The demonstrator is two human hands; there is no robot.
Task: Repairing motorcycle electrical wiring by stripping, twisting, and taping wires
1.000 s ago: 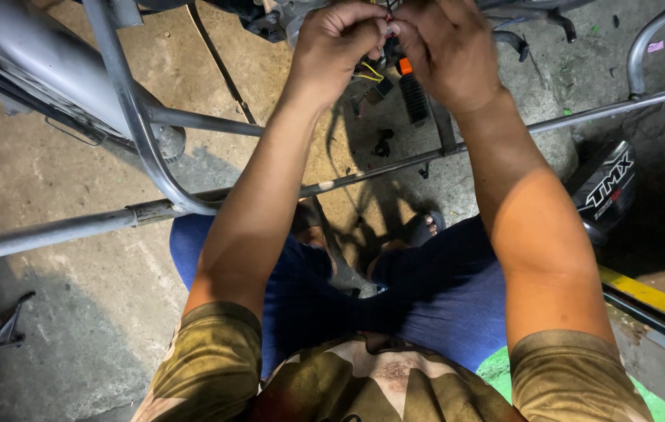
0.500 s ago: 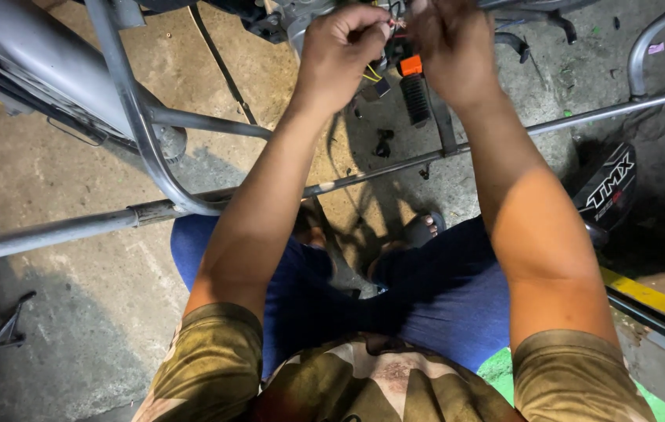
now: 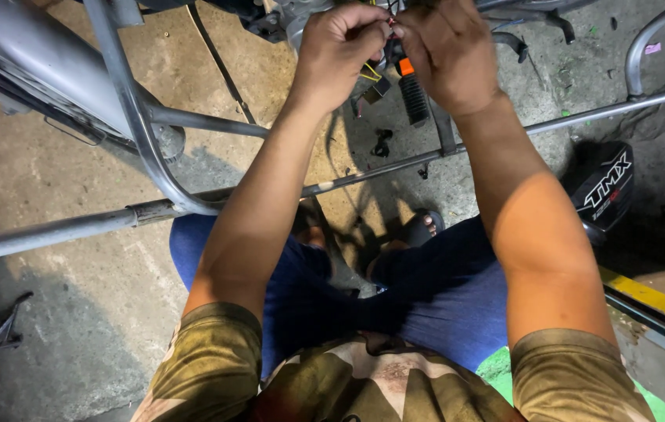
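Both hands [image 3: 395, 47] have closed together, pinching thin wires [image 3: 371, 72] above the footpeg [image 3: 414, 98]

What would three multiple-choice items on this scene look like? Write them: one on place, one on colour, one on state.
1. Where are the hands?
A. on the floor
B. raised together at the top of the view
C. on the knees

2. What colour is the small part below the fingers?
A. orange
B. blue
C. white

3. How are the hands set?
A. flat and open
B. apart
C. pinched together on small wires

Key: 1 B, left hand meets right hand up top; 2 A, the part is orange; 3 C, fingertips meet on the wires.
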